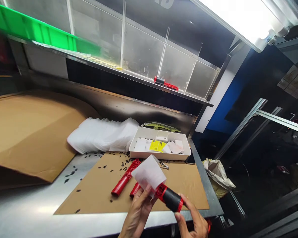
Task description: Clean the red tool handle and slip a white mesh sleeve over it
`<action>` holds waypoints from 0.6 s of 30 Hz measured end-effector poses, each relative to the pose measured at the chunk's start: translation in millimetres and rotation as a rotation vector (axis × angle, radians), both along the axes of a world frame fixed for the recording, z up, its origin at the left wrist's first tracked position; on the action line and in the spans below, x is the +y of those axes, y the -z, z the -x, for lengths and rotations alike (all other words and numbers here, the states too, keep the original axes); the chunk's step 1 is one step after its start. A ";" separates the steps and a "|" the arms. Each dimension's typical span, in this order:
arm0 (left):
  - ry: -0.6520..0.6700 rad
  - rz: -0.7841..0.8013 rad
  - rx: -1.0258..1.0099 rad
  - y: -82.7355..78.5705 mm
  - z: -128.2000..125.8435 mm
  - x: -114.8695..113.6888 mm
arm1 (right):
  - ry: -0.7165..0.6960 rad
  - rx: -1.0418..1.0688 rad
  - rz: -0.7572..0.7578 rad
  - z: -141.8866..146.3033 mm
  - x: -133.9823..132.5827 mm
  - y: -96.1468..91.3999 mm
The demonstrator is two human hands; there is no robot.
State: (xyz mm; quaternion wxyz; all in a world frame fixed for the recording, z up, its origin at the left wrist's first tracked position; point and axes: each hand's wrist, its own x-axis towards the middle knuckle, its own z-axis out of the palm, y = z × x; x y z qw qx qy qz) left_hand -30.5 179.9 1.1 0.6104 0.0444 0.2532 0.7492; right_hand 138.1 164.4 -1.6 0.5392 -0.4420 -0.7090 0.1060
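My left hand [140, 209] pinches a white translucent pouch [149, 172] near its open end. A red and black cylindrical tool [172, 199] has its red end inside the mouth of the pouch. My right hand [192, 219] grips the tool's outer end by the red rim, thumb below and fingers above. How far the tool reaches into the pouch is blurred by the translucent film. Below the pouch lies a red tool part [124, 180] on the cardboard sheet [89, 195]. Another red piece [135, 189] is partly hidden behind the pouch and my left hand.
A white tray [161, 155] with papers and a yellow card stands behind. Left of it lies a stack of white pouches [104, 135], then a large cardboard box [34, 132]. Small black bits are scattered around. A similar red tool [166, 83] rests on the shelf above.
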 end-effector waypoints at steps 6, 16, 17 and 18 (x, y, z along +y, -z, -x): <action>0.101 -0.069 0.054 12.8 -13.7 -10.7 | 0.014 -0.045 -0.233 15.8 7.4 -2.4; 0.158 -0.297 -0.042 21.8 -6.8 -24.0 | -0.004 -0.130 -0.164 16.4 0.8 -4.0; 0.126 -0.315 -0.058 23.2 -3.1 -23.1 | -0.008 -0.121 -0.145 16.2 -0.6 -2.8; 0.101 -0.329 -0.074 24.6 -0.2 -22.7 | -0.010 -0.104 -0.114 16.4 -1.8 -1.6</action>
